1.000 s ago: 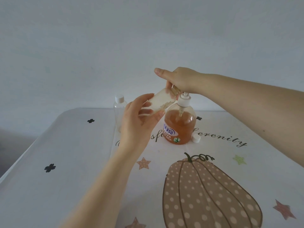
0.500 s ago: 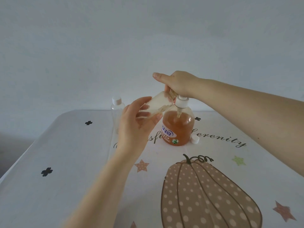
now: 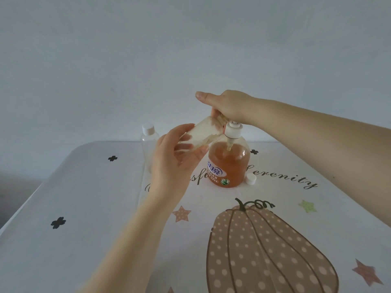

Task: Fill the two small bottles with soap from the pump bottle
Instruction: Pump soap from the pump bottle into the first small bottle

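Soap bottle number one filling at the pump spout.

My left hand (image 3: 175, 157) grips the small bottle (image 3: 203, 136) tilted, mouth at the nozzle; my right hand (image 3: 228, 106) presses on the pump bottle (image 3: 228, 163), fingers curled over its head. Next, I judge: more strokes, mouth kept aligned. Second small bottle (image 3: 149, 144) stands capped at nine o'clock; loose cap (image 3: 251, 179) at three.

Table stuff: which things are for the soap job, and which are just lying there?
For the job:
pump bottle
tilted small bottle, held by left hand
right hand on the pump
capped small bottle
loose white cap

Just there:
pumpkin tablecloth
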